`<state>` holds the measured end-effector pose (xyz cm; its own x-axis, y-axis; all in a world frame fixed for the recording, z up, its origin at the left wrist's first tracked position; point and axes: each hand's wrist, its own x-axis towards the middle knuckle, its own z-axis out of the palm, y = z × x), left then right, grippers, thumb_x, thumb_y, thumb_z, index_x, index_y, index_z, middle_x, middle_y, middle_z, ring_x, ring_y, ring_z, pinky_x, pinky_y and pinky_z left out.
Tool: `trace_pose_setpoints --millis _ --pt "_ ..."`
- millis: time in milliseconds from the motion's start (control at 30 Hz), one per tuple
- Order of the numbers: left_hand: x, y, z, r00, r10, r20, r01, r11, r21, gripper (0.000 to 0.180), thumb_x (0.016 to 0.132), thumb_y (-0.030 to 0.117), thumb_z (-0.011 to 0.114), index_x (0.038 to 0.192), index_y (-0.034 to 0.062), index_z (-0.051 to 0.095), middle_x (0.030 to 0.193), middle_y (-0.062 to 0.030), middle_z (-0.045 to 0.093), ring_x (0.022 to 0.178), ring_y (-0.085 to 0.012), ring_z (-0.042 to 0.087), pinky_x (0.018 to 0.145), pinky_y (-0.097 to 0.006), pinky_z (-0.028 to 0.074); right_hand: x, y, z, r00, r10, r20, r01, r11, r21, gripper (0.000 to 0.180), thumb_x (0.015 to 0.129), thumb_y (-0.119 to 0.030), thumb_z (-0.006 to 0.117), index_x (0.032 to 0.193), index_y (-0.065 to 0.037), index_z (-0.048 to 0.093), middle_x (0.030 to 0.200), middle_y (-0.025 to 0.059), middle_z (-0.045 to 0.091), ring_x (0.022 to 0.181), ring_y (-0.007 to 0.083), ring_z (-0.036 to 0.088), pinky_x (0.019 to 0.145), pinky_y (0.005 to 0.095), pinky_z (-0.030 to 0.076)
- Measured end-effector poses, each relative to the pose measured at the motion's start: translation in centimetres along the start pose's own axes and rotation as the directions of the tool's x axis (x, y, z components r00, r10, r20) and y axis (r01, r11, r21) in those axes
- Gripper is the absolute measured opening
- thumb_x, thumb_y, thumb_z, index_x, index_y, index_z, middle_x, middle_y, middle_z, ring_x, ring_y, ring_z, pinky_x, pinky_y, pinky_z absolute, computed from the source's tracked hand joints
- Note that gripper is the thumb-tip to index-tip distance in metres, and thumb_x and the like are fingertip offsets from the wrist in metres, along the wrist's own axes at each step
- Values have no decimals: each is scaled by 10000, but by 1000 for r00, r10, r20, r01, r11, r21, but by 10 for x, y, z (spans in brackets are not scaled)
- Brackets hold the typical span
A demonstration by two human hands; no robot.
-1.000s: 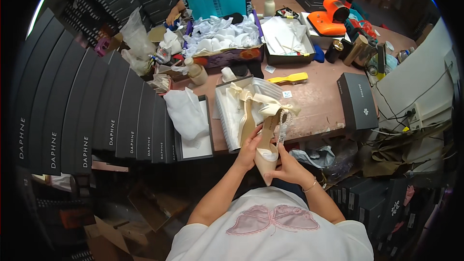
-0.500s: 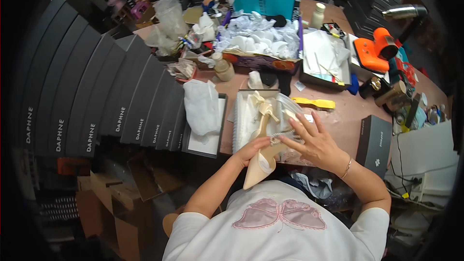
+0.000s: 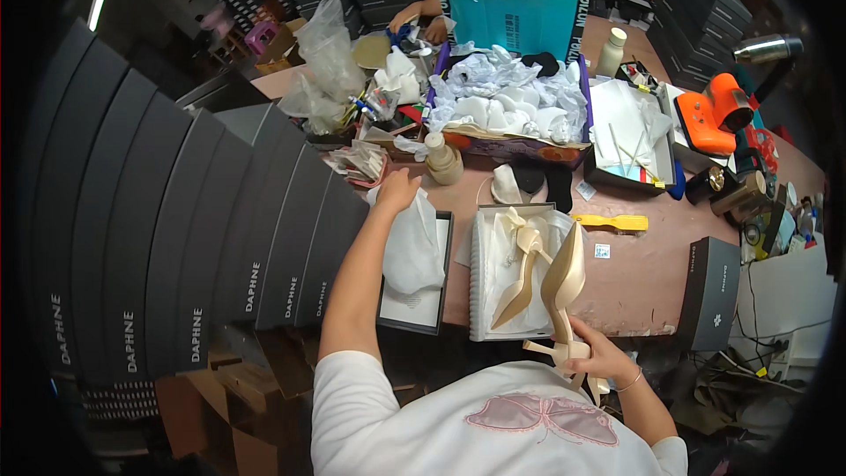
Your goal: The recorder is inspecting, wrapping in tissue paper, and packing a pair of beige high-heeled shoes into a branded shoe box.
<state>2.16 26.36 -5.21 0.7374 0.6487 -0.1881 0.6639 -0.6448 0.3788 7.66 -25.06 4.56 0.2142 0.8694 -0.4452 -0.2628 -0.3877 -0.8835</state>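
Observation:
My right hand [image 3: 597, 353] grips a beige pointed high-heeled shoe [image 3: 564, 286] near its heel end, with the toe pointing away from me over the box's right side. A matching beige shoe [image 3: 522, 286] lies in the open shoebox [image 3: 477, 282] among white tissue. My left hand [image 3: 398, 190] reaches forward beside a small pink tray of paper slips [image 3: 357, 163], just above a white cloth-like bag [image 3: 412, 251]. Its fingers point away and are partly hidden, so whether they hold anything is unclear. The bag rests in a dark-rimmed lid or box [image 3: 446, 300] with a white inside.
Dark shoeboxes [image 3: 167, 229] are stacked at the left. Farther back sits a carton of white crumpled paper [image 3: 511, 106]; another person's hands [image 3: 423, 22] are behind it. A yellow-handled tool [image 3: 617, 222], an orange device [image 3: 705, 123] and a dark box [image 3: 709, 291] stand to the right.
The shoe that my left hand held is now in my right hand, toe turned away. My left hand has moved forward and left to the pink tray. The view has shifted.

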Motion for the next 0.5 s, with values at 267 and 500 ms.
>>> trace_pose_setpoints --millis 267,500 --pt "-1 3 32 966 223 -132 -256 905 -339 244 853 209 620 1008 22 643 805 -138 666 684 -247 645 655 -346 504 1 5 22 987 -132 -94 161 753 638 873 711 -348 734 1395 -4 317 1174 138 565 953 229 626 843 353 507" --pt "-171 130 -59 837 546 29 -504 792 -345 129 868 102 594 786 5 570 659 -93 514 583 -224 526 550 -337 421 7 26 2 915 -391 -97 226 299 927 824 732 -391 687 1399 -92 307 1167 222 536 865 316 596 643 363 553"
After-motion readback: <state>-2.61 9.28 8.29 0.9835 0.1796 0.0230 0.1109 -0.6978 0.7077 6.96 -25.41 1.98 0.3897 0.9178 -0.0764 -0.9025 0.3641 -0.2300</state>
